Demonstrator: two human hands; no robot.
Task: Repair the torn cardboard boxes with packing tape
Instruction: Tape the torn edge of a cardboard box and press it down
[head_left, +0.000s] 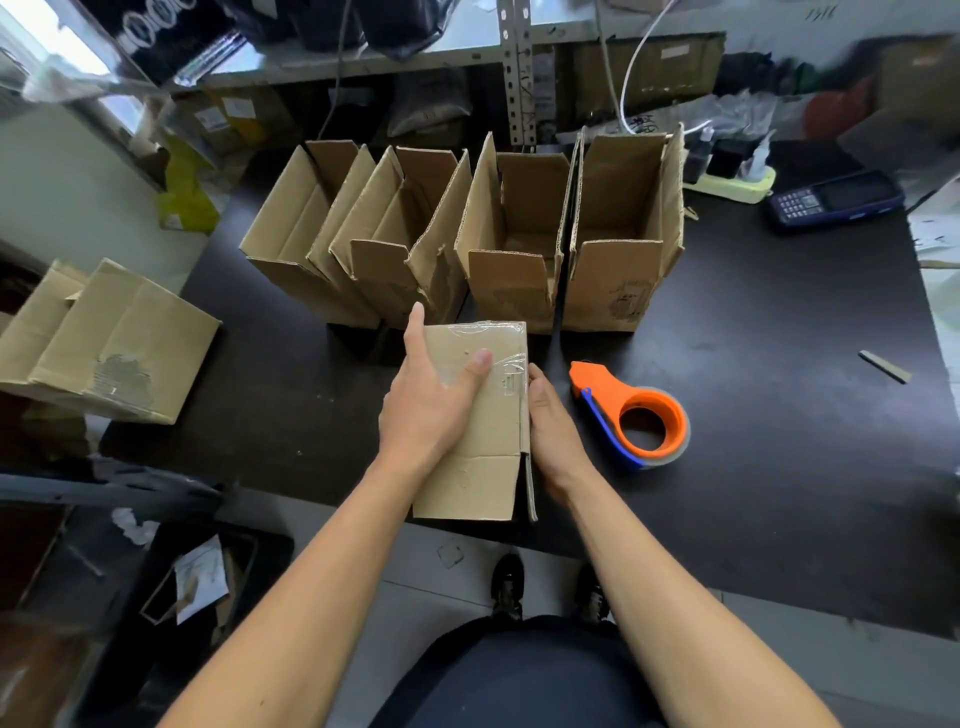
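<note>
A small cardboard box (485, 431) lies on its side at the near edge of the black table (753, 415), its far end covered with clear tape. My left hand (428, 400) lies flat on its top face, thumb pressing the taped area and index finger along the left edge. My right hand (553, 431) rests against the box's right side, its fingers hidden behind the box. An orange and blue tape dispenser (636, 415) lies on the table just right of my right hand. Several open boxes (514, 244) stand in a row behind.
A flattened box (109, 343) lies off the table's left. A blue handheld device (836, 197) and a power strip (732, 182) sit at the far right. A cardboard scrap (883, 366) lies right. Shelves with bags stand behind.
</note>
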